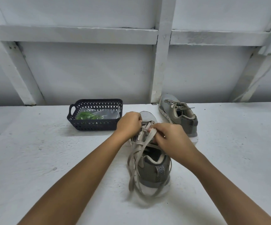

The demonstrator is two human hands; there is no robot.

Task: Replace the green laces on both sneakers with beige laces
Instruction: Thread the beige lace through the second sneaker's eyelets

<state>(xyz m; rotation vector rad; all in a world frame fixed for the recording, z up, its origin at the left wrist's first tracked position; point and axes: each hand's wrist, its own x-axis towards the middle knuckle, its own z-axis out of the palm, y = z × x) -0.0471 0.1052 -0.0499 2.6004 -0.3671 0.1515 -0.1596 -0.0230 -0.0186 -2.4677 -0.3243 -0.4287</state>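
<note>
Currently, markings on the near sneaker (152, 169) are too blurred to read. It stands on the worktop (34, 159), toe away. Both hands sit over its eyelets: left hand (129, 123) curled round the beige lace (147, 140), right hand (169, 138) pinching it. Green laces (86, 115) lie in the basket (95, 125); the far sneaker (180, 114) is by the wall.

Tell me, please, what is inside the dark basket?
Green laces and a clear plastic bag lie in the basket; its near wall hides the front of its floor.
</note>
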